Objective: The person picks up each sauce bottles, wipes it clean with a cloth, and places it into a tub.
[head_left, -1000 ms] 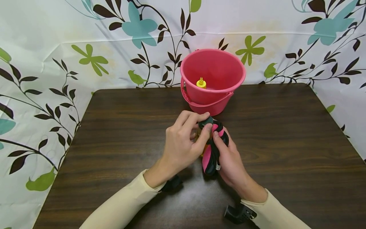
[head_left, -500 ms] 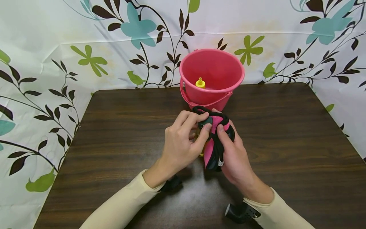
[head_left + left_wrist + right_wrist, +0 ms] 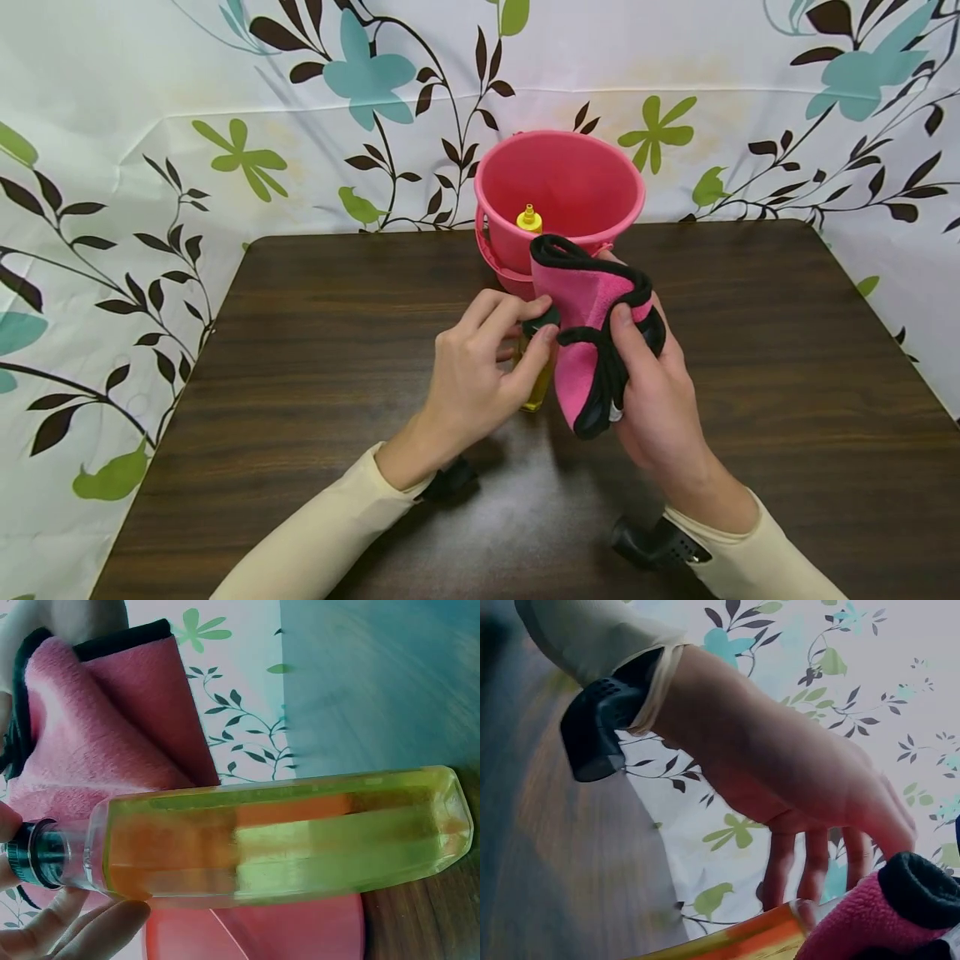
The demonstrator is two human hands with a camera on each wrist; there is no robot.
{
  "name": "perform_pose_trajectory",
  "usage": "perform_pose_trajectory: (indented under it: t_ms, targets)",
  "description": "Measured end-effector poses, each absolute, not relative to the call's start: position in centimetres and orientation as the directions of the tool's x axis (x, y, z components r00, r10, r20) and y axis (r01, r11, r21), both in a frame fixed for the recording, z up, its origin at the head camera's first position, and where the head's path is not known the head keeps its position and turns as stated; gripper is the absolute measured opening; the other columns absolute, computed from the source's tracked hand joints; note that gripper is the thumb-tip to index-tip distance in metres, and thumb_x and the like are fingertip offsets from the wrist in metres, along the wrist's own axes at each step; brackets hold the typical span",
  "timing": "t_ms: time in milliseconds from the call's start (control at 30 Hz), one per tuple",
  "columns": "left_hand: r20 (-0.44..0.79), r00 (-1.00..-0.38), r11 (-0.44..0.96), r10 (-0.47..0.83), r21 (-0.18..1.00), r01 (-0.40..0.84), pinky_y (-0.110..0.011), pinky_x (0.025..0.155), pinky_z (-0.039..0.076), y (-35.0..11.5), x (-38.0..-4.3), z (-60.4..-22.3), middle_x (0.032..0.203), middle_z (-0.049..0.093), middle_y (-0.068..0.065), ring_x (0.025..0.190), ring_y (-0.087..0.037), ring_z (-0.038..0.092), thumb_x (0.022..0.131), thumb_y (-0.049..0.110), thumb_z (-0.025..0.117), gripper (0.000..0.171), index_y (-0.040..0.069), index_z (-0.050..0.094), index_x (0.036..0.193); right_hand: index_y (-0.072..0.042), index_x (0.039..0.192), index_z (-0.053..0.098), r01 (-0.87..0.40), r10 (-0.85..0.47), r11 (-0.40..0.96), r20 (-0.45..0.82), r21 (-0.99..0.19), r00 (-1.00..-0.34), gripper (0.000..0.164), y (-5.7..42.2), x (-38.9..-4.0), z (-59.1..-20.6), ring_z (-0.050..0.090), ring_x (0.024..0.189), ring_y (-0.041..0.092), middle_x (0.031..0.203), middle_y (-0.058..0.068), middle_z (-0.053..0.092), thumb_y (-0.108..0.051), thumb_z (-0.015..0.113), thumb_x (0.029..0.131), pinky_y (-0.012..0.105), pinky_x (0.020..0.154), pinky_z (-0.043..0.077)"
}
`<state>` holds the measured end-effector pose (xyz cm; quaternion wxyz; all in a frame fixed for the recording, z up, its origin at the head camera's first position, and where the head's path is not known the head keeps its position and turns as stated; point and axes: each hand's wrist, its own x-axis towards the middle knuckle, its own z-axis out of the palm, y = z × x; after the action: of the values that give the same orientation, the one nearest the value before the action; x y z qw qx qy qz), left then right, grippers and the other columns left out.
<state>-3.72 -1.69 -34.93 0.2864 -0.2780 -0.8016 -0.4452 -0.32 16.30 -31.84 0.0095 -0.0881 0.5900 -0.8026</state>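
Note:
My left hand (image 3: pixel 476 362) pinches the dark cap (image 3: pixel 542 320) of a clear bottle (image 3: pixel 292 847) of yellow liquid. The bottle is upright; whether its base touches the table, I cannot tell. Just to its right, my right hand (image 3: pixel 663 408) grips a folded pink cloth (image 3: pixel 581 308) with black edging, thumb on top. The cloth is raised above the table, one flap hanging loose toward the bucket. In the left wrist view the pink cloth (image 3: pixel 90 727) lies behind the bottle. The right wrist view shows the left hand (image 3: pixel 795 772) over the bottle (image 3: pixel 742 937).
A pink bucket (image 3: pixel 501 179) stands at the table's back edge, behind the hands. Inside it shows a yellow nozzle top (image 3: pixel 528 219). The dark wooden table (image 3: pixel 337 350) meets a white wall covering (image 3: pixel 570 50) with printed leaves and flowers.
The right hand has moved right and slightly up with the cloth, which has loosened from a tight bundle into a wider folded shape. The left hand has stayed at the bottle cap.

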Motion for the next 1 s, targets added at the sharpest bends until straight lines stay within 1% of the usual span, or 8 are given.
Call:
perform_pose_trajectory:
  t_ms: [100,133,333,500,600,733,933,1000]
  targets:
    - [0.713,-0.674,0.452,0.193,0.545,0.706,-0.024,0.068,0.063,-1.7,-3.8,-35.0,0.107,0.072,-0.008,0.079,-0.015,0.072,0.095,0.02,0.075,0.026,0.008,0.077,0.118,-0.025,0.163,0.034,-0.076,-0.111,-0.306,0.115,-0.949,-0.987,0.049,16.4,-0.3,-32.2,0.049,0.14,0.021,0.162,0.003,0.041,-0.032,0.039,0.115,0.023,0.104,0.056]
    - [0.715,-0.672,0.454,0.194,0.542,0.707,-0.024,0.068,0.063,-1.7,-3.9,-35.0,0.107,0.072,-0.007,0.079,-0.015,0.072,0.096,0.02,0.075,0.026,0.008,0.077,0.118,-0.025,0.163,0.035,-0.071,-0.106,-0.306,0.108,-0.949,-0.988,0.049,16.4,-0.3,-32.4,0.05,0.139,0.021,0.16,0.004,0.042,-0.033,0.04,0.115,0.024,0.103,0.056]
    - [0.715,-0.666,0.469,0.211,0.524,0.711,-0.024,0.069,0.063,-1.8,-3.9,-34.8,0.108,0.079,-0.004,0.081,-0.013,0.071,0.096,0.021,0.074,0.026,0.01,0.077,0.119,-0.029,0.162,0.038,-0.062,-0.104,-0.277,0.094,-0.959,-0.99,0.048,16.8,-0.5,-32.6,0.047,0.141,0.026,0.161,0.004,0.042,-0.035,0.039,0.115,0.025,0.1,0.057]
    - [0.72,-0.657,0.5,0.223,0.495,0.711,-0.028,0.068,0.059,-1.8,-3.9,-34.8,0.106,0.081,-0.002,0.078,-0.016,0.068,0.097,0.022,0.072,0.027,0.011,0.078,0.121,-0.03,0.162,0.038,-0.042,-0.107,-0.28,0.075,-0.959,-0.991,0.048,17.0,-0.5,-32.9,0.051,0.136,0.024,0.158,0.004,0.044,-0.038,0.04,0.114,0.026,0.101,0.057]
    - [0.715,-0.661,0.508,0.228,0.492,0.707,-0.028,0.066,0.056,-1.9,-3.8,-34.8,0.103,0.08,-0.001,0.076,-0.017,0.066,0.097,0.022,0.07,0.027,0.011,0.078,0.121,-0.028,0.161,0.039,-0.038,-0.102,-0.286,0.07,-0.957,-0.992,0.048,17.0,-0.6,-33.1,0.055,0.13,0.021,0.153,0.005,0.048,-0.039,0.04,0.114,0.025,0.098,0.058]
    - [0.702,-0.673,0.512,0.231,0.5,0.698,-0.028,0.065,0.051,-1.9,-3.7,-34.7,0.097,0.078,0.0,0.076,-0.013,0.06,0.097,0.021,0.066,0.028,0.012,0.078,0.121,-0.025,0.157,0.041,-0.03,-0.083,-0.284,0.056,-0.958,-0.995,0.046,17.1,-0.5,-33.4,0.06,0.12,0.018,0.142,0.005,0.052,-0.04,0.041,0.114,0.025,0.092,0.059]
    - [0.687,-0.687,0.52,0.237,0.507,0.687,-0.028,0.064,0.049,-1.9,-3.7,-34.5,0.089,0.071,0.001,0.077,-0.011,0.056,0.098,0.022,0.064,0.028,0.011,0.077,0.121,-0.025,0.155,0.042,-0.038,-0.086,-0.274,0.064,-0.961,-0.994,0.044,17.1,-0.6,-33.4,0.062,0.115,0.015,0.137,0.005,0.054,-0.041,0.04,0.114,0.024,0.089,0.06]
    - [0.686,-0.688,0.525,0.238,0.505,0.685,-0.027,0.063,0.049,-1.8,-3.7,-34.5,0.091,0.072,0.0,0.077,-0.011,0.056,0.098,0.022,0.064,0.028,0.011,0.076,0.12,-0.024,0.154,0.042,-0.041,-0.082,-0.276,0.067,-0.96,-0.994,0.043,17.1,-0.5,-33.3,0.063,0.112,0.015,0.134,0.005,0.055,-0.041,0.04,0.114,0.025,0.088,0.06]
